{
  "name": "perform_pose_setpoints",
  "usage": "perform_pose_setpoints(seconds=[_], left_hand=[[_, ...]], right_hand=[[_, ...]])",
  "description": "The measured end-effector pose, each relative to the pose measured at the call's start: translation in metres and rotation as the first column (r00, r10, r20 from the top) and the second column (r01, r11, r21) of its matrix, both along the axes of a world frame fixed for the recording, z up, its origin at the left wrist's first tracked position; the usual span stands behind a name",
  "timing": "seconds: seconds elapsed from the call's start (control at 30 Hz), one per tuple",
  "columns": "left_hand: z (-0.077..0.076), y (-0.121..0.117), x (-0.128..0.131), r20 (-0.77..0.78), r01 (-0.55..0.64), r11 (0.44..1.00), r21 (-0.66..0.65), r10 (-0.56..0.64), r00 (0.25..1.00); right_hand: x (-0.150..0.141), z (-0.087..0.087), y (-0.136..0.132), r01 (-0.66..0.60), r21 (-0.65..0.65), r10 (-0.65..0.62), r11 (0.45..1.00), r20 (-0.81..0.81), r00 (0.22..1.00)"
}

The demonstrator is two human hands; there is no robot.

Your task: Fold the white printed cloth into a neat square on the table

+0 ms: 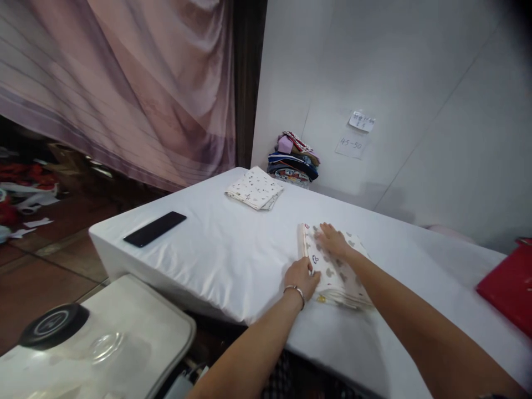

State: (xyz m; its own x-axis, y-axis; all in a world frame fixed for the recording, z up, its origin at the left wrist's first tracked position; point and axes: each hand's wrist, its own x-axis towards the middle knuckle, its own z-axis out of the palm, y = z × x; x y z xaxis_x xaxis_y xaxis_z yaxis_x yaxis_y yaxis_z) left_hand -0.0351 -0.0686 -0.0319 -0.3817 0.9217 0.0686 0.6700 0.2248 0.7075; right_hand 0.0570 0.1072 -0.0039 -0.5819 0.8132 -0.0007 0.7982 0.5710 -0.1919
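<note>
In the head view, the person's two bare hands are at work on a folded cloth [332, 280], white with grey and coloured prints, which lies on the white table [224, 244] toward its near edge. The right hand [333, 242] lies flat on top of the cloth with its fingers extended, gripping nothing. The left hand [302, 277], with a bracelet [297, 290] at the wrist, touches the near left edge of the cloth with bent fingers; whether it pinches the fabric cannot be told.

Farther back on the table, well apart from the hands, lies a second folded cloth [255, 188] with small dark prints. A black phone [155, 228] lies toward the table's left end. Behind the second cloth, a pile of folded fabrics [293, 159] stands by the grey wall [399, 100], which bears a paper [349, 146] marked "45-50". A red item [509, 285] is at the right edge, and a pinkish curtain [174, 83] hangs at the left.
</note>
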Motion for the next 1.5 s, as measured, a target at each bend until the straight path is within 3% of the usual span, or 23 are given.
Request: perform_pose_setpoints(seconds=[0.1, 0.27, 0.4, 0.6, 0.73, 0.83, 1.03, 1.1, 1.2, 1.3, 1.37, 1.4, 1.5], left_hand=[[-0.001, 0.0, 0.0, 0.005, -0.001, 1.0, 0.006, 0.001, 1.0], [-0.001, 0.001, -0.001, 0.022, -0.007, 1.0, -0.013, 0.007, 1.0], [0.002, 0.001, -0.001, 0.019, 0.007, 1.0, -0.009, -0.007, 1.0], [0.004, -0.001, -0.003, 0.038, 0.009, 1.0, -0.026, -0.008, 0.999], [0.001, -0.001, -0.002, 0.03, 0.009, 1.0, -0.006, -0.009, 1.0], [0.0, 0.0, -0.002, 0.027, 0.009, 1.0, 0.001, -0.009, 1.0], [0.003, 0.0, -0.003, 0.047, 0.0, 1.0, -0.003, 0.0, 0.999], [0.004, -0.001, -0.003, 0.055, 0.002, 1.0, 0.006, -0.002, 0.998], [0.003, -0.004, -0.001, 0.078, 0.072, 0.997, 0.027, -0.074, 0.994], [0.001, -0.006, 0.002, 0.103, 0.296, 0.952, 0.074, -0.303, 0.948], [-0.001, -0.007, 0.004, 0.098, 0.385, 0.92, 0.078, -0.392, 0.915], [-0.002, -0.006, 0.004, 0.094, 0.389, 0.919, 0.071, -0.394, 0.914], [-0.004, -0.004, 0.003, 0.091, 0.35, 0.935, 0.056, -0.354, 0.931]], right_hand=[[0.052, -0.003, 0.01, 0.125, 0.064, -0.123, 0.99, -0.026, 0.992], [0.121, -0.034, 0.014, 0.168, 0.017, -0.165, 0.986, -0.102, 0.981], [0.128, -0.048, 0.008, 0.144, -0.052, -0.152, 0.988, -0.217, 0.964], [0.124, -0.024, -0.009, 0.204, -0.18, -0.258, 0.962, -0.363, 0.895], [0.141, -0.011, -0.03, 0.374, -0.378, -0.515, 0.847, -0.413, 0.751], [0.154, -0.006, -0.041, 0.403, -0.527, -0.629, 0.748, -0.367, 0.685], [0.156, 0.004, -0.046, 0.216, -0.817, -0.701, 0.534, -0.285, 0.654], [0.155, 0.006, -0.045, 0.146, -0.86, -0.701, 0.49, -0.289, 0.652], [0.163, 0.008, -0.035, 0.086, -0.849, -0.69, 0.522, -0.361, 0.628], [0.181, 0.007, -0.012, 0.198, -0.715, -0.623, 0.671, -0.398, 0.674], [0.194, 0.007, 0.005, 0.373, -0.479, -0.554, 0.795, -0.321, 0.768], [0.199, 0.007, 0.013, 0.442, -0.336, -0.531, 0.832, -0.247, 0.811], [0.2, 0.009, 0.025, 0.481, -0.003, -0.481, 0.877, -0.024, 0.876]])
